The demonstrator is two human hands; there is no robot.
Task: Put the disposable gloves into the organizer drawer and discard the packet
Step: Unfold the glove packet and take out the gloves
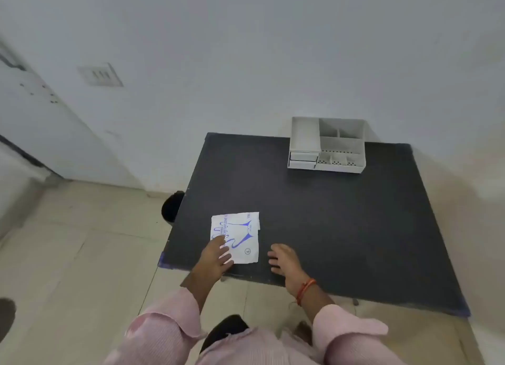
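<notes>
lying under left hand — packet — right hand just beside

Soft, even, dim light; slight blur overall, wide-angle bending at the edges.

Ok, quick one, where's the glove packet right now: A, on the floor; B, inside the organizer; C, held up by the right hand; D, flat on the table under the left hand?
D: the glove packet lies flat on the dark table, with the left hand resting on its near corner, far from the organizer.
</notes>
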